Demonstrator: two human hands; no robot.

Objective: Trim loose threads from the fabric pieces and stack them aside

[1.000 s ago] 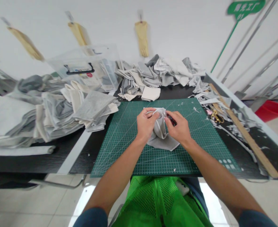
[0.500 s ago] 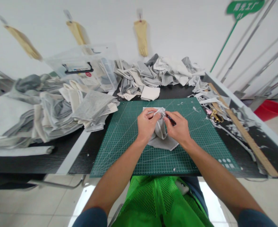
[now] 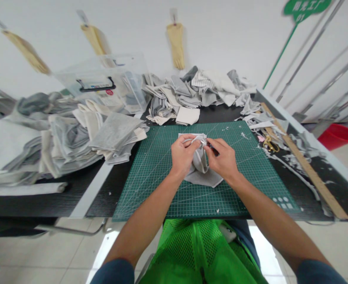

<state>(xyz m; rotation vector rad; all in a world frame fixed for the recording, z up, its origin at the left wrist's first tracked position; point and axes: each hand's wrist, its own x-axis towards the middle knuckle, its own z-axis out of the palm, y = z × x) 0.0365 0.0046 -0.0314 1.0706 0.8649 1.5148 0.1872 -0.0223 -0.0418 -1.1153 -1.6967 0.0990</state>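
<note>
My left hand [image 3: 183,154] and my right hand [image 3: 222,158] are closed on a bunched piece of grey and white fabric [image 3: 201,169] over the middle of a green cutting mat [image 3: 162,173]. The left fingers pinch the fabric's upper white edge. In the right hand there is also a small dark tool with a red part [image 3: 213,148], its tip against the fabric. The lower part of the fabric rests on the mat.
Piles of folded grey and cream cloth [image 3: 73,134] lie left of the mat, and more cloth [image 3: 197,90] lies behind it. A clear plastic box [image 3: 103,85] stands at the back left. A wooden ruler [image 3: 304,165], gold scissors [image 3: 268,145] and fabric scraps lie on the right.
Both hands have stayed on the fabric, with only small finger movements at its top edge. The view has tilted slightly.
</note>
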